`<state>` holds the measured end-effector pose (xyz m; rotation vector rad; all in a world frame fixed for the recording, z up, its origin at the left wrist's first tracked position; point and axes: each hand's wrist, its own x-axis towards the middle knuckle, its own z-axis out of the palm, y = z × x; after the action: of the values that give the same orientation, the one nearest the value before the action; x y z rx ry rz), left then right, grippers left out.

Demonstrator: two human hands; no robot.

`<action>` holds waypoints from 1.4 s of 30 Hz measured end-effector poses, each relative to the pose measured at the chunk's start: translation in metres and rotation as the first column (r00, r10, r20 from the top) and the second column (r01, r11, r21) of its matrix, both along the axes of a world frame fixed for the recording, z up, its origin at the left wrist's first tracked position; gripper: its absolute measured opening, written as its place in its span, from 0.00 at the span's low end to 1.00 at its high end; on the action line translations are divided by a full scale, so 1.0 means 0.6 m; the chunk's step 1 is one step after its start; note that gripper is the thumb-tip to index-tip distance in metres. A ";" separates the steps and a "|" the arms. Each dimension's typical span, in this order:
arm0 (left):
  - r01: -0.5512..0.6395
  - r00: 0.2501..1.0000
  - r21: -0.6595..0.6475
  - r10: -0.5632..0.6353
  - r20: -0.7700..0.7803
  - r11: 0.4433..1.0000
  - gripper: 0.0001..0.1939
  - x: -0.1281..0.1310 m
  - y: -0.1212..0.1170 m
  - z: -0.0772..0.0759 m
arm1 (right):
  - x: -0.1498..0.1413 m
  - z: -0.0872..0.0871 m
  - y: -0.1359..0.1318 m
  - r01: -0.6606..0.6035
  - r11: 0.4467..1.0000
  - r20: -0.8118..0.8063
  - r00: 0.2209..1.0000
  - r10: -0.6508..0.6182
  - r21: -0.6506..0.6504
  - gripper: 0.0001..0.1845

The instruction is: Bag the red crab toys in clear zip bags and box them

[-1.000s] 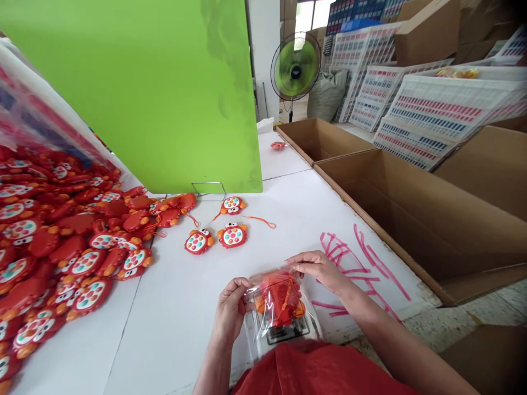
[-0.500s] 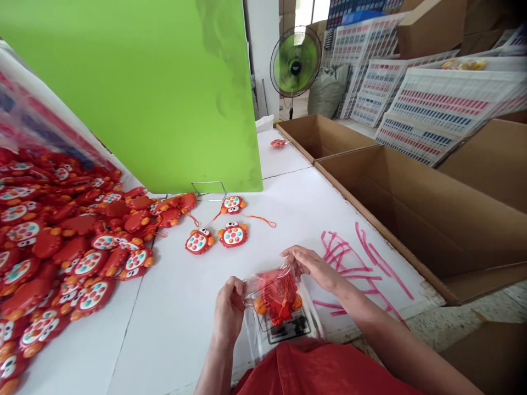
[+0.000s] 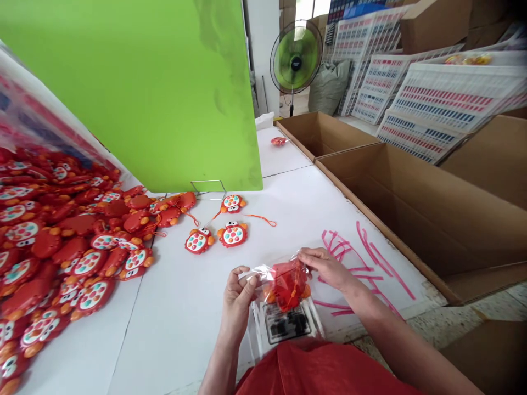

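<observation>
My left hand and my right hand pinch opposite sides of the top of a clear plastic bag. Inside it is a red crab-shaped toy with orange claws and a red cord. A printed card with a dark panel lies below the toy, apparently in the same bag. Three loose crab toys lie on the white table ahead of my hands. A large heap of the same toys spreads across the left.
Open cardboard boxes line the table's right edge, beside pink marks. A green board stands at the back, with a wire stand at its foot. Beyond stand a fan, a sack and printed white crates.
My hands have moved slightly up and apart, drawing the bag's top wider. The toy now sits higher in the bag, and more of the card shows.
</observation>
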<state>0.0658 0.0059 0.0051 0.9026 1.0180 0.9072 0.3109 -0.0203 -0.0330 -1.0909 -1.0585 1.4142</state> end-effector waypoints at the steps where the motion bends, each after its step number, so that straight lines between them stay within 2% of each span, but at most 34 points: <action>1: 0.039 0.999 0.000 -0.039 -0.025 0.999 0.22 0.002 -0.002 -0.003 | 0.015 -0.003 0.000 0.080 0.997 0.012 0.997 -0.080 0.000 0.17; 3: 0.133 0.980 0.032 -0.127 -0.153 0.991 0.21 0.006 -0.009 -0.013 | 0.051 -0.008 0.001 0.257 0.966 0.019 0.966 -0.257 -0.014 0.14; 4: 0.198 0.950 0.059 -0.177 -0.259 0.978 0.17 0.009 -0.013 -0.020 | 0.072 -0.008 0.001 0.355 0.935 0.004 0.935 -0.355 -0.016 0.14; 5: 0.275 0.898 0.093 -0.221 -0.381 0.957 0.13 0.011 -0.017 -0.027 | 0.093 -0.007 0.001 0.476 0.879 -0.031 0.879 -0.476 -0.002 0.13; 6: 0.356 0.827 0.135 -0.245 -0.506 0.925 0.09 0.013 -0.022 -0.035 | 0.114 -0.004 0.001 0.608 0.793 -0.084 0.792 -0.605 0.024 0.12; 8: 0.497 0.674 0.224 -0.211 -0.708 0.838 0.07 0.016 -0.028 -0.049 | 0.149 0.007 0.000 0.831 0.550 -0.212 0.555 -0.804 0.090 0.08; 9: 0.548 0.611 0.265 -0.162 -0.775 0.794 0.09 0.016 -0.030 -0.054 | 0.162 0.014 -0.001 0.898 0.425 -0.275 0.440 -0.855 0.116 0.08; 10: 0.581 0.558 0.300 -0.102 -0.823 0.756 0.11 0.016 -0.031 -0.059 | 0.171 0.020 -0.002 0.934 0.332 -0.323 0.357 -0.877 0.131 0.10; 11: 0.604 0.508 0.321 -0.043 -0.860 0.729 0.12 0.016 -0.031 -0.062 | 0.174 0.025 -0.003 0.949 0.285 -0.347 0.315 -0.883 0.137 0.13; 12: 0.622 0.456 0.329 0.012 -0.890 0.710 0.12 0.016 -0.030 -0.064 | 0.171 0.028 -0.003 0.950 0.279 -0.341 0.312 -0.887 0.142 0.15; 13: 0.639 0.402 0.328 0.062 -0.914 0.696 0.12 0.016 -0.029 -0.066 | 0.163 0.029 -0.002 0.939 0.307 -0.301 0.341 -0.891 0.155 0.17; 14: 0.654 0.345 0.322 0.109 -0.932 0.685 0.12 0.017 -0.027 -0.066 | 0.150 0.029 0.000 0.909 0.378 -0.218 0.411 -0.885 0.177 0.16; 15: 0.667 0.289 0.314 0.154 -0.945 0.676 0.10 0.018 -0.026 -0.067 | 0.132 0.027 0.004 0.848 0.488 -0.096 0.514 -0.852 0.206 0.15; 17: 0.689 0.192 0.304 0.239 -0.952 0.658 0.06 0.021 -0.024 -0.067 | 0.084 0.021 0.018 0.621 0.732 0.186 0.713 -0.676 0.279 0.15; 18: 0.698 0.158 0.307 0.279 -0.947 0.647 0.04 0.023 -0.024 -0.068 | 0.056 0.019 0.029 0.476 0.821 0.300 0.771 -0.561 0.314 0.15; 19: 0.705 0.137 0.318 0.318 -0.938 0.634 0.03 0.024 -0.024 -0.070 | 0.026 0.018 0.042 0.324 0.875 0.386 0.802 -0.455 0.359 0.16; 21: 0.708 0.123 0.351 0.382 -0.916 0.612 0.04 0.026 -0.025 -0.074 | -0.033 0.021 0.076 0.141 0.897 0.444 0.830 -0.338 0.419 0.18; 25: 0.705 0.118 0.398 0.457 -0.882 0.587 0.04 0.028 -0.028 -0.086 | -0.139 0.033 0.166 -0.103 0.868 0.536 0.820 -0.202 0.485 0.29; 26: 0.707 0.116 0.402 0.465 -0.878 0.583 0.04 0.029 -0.029 -0.089 | -0.160 0.033 0.189 -0.150 0.864 0.584 0.789 -0.188 0.481 0.32; 30: 0.673 0.157 0.429 0.451 -0.879 0.602 0.04 0.027 -0.029 -0.096 | -0.215 0.014 0.252 -0.281 0.892 0.809 0.571 -0.141 0.354 0.38; 33: 0.636 0.226 0.444 0.398 -0.889 0.631 0.04 0.018 -0.025 -0.095 | -0.220 -0.008 0.253 -0.259 0.909 0.820 0.557 -0.135 0.326 0.38; 35: 0.655 0.247 0.427 0.357 -0.901 0.624 0.06 0.012 -0.022 -0.093 | -0.207 -0.018 0.235 -0.243 0.911 0.812 0.565 -0.147 0.334 0.37; 37: 0.681 0.212 0.393 0.348 -0.913 0.617 0.06 0.008 -0.019 -0.090 | -0.184 -0.024 0.211 -0.249 0.906 0.798 0.586 -0.141 0.342 0.36; 40: 0.696 0.114 0.353 0.388 -0.914 0.625 0.05 0.012 -0.019 -0.089 | -0.137 -0.031 0.174 -0.250 0.902 0.763 0.636 -0.121 0.352 0.35; 42: 0.702 0.104 0.365 0.418 -0.902 0.612 0.05 0.017 -0.021 -0.092 | -0.105 -0.037 0.150 -0.210 0.910 0.719 0.684 -0.124 0.357 0.33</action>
<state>0.0759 -0.0065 -0.0501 2.6992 1.6051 0.2986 0.2482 0.0694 -0.0551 -1.3390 -1.8764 0.6807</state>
